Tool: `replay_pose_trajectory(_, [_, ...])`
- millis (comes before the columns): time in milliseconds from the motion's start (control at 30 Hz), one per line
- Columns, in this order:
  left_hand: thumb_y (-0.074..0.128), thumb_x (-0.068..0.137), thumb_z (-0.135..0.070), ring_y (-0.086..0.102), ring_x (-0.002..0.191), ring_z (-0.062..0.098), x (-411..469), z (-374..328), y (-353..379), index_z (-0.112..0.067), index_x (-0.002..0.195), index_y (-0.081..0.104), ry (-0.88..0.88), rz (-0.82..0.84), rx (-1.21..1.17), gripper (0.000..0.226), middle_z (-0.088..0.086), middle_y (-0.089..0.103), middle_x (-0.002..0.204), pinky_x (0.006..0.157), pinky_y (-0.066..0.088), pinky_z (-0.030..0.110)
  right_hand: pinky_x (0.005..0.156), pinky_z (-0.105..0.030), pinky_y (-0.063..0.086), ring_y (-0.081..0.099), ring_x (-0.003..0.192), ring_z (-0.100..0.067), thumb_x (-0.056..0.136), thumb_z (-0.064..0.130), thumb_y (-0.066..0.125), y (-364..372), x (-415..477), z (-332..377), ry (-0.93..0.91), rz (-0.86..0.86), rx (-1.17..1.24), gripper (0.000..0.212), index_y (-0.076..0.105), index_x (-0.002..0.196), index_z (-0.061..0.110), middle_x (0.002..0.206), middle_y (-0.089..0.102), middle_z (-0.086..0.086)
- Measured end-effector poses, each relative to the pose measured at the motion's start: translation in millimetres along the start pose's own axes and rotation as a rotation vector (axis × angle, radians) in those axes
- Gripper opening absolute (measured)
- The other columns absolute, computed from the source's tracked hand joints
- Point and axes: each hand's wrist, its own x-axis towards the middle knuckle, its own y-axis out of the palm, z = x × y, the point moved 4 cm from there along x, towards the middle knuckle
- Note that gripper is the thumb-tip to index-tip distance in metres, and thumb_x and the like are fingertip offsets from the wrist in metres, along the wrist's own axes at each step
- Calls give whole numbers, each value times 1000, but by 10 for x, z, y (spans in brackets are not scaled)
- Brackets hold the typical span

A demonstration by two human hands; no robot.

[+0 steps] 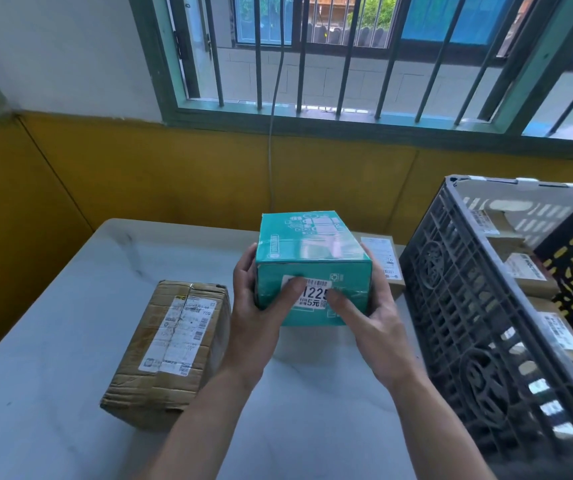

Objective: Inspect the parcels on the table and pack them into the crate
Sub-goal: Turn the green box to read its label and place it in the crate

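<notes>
A teal parcel with a white barcode label on its near face is held up over the table between both hands. My left hand grips its left side, thumb lying across the label. My right hand grips the right side, thumb on the near face. A taped brown cardboard parcel with a shipping label lies on the table to the left. Another brown parcel sits behind my right hand. The dark grey slatted crate stands on the right and holds several brown parcels.
The white marbled table runs from the yellow-painted wall toward me. A barred window is above the wall, and a thin cable hangs down from it behind the table. The crate's near wall stands close to my right forearm.
</notes>
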Motion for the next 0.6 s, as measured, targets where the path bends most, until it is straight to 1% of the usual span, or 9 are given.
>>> replay_pose_trajectory(67, [70, 83, -28, 63, 119, 8, -20, -1, -9, -49, 146, 37, 11, 22, 0, 74, -10, 64, 132, 86, 59, 26, 78, -19, 58, 70, 107, -7, 80, 23, 82, -23, 10, -9, -13, -50, -1, 75, 44, 144, 36, 117, 73, 10])
replay_pose_trajectory(133, [67, 84, -23, 63, 119, 9, -23, -5, -11, -46, 150, 37, 13, 23, -15, 76, -6, 63, 135, 85, 57, 21, 76, -19, 58, 71, 104, -9, 77, 29, 83, -52, 18, -29, -15, -127, 2, 67, 50, 136, 34, 113, 75, 8])
replay_pose_trajectory(167, [68, 84, -22, 63, 119, 8, -21, -19, -8, -44, 150, 38, 16, 11, -23, 76, -5, 62, 137, 84, 56, 19, 77, -20, 58, 71, 106, -11, 76, 33, 82, -56, 19, -37, -11, -147, -2, 66, 51, 135, 33, 113, 75, 7])
replay_pose_trajectory(233, [76, 86, -24, 64, 119, 7, -19, -53, 7, -42, 148, 40, 28, -15, -37, 74, -5, 61, 140, 82, 57, 18, 79, -20, 58, 71, 107, -12, 81, 36, 81, -43, 13, -36, -12, -130, -12, 65, 50, 137, 29, 113, 75, 8])
replay_pose_trajectory(367, [75, 87, -38, 65, 115, 2, -30, -85, 31, -49, 141, 44, 19, -36, -14, 63, -8, 64, 136, 80, 55, 13, 83, -18, 55, 70, 107, -10, 84, 29, 70, -39, 8, -30, -30, -75, -35, 62, 48, 141, 27, 116, 74, 8])
replay_pose_trajectory(433, [71, 86, -40, 63, 118, 2, -41, -78, 30, -51, 144, 40, 7, -10, 15, 67, -11, 63, 137, 83, 53, 11, 82, -17, 54, 70, 106, -8, 83, 29, 70, -43, 14, -8, -55, -100, -50, 63, 49, 141, 27, 114, 74, 10])
replay_pose_trajectory(500, [68, 83, -38, 59, 124, 5, -54, -68, 39, -52, 148, 34, -6, 29, 47, 75, -12, 61, 138, 88, 54, 14, 81, -17, 54, 70, 106, -7, 81, 31, 71, -48, 16, -2, -56, -130, -50, 64, 47, 141, 28, 112, 75, 12])
replay_pose_trajectory(600, [67, 81, -42, 55, 130, 9, -58, -68, 37, -51, 151, 32, -15, -2, 80, 78, -12, 59, 139, 98, 53, 20, 82, -18, 55, 69, 108, -7, 81, 39, 72, -42, 4, 7, -56, -134, -91, 59, 47, 134, 41, 113, 74, 14])
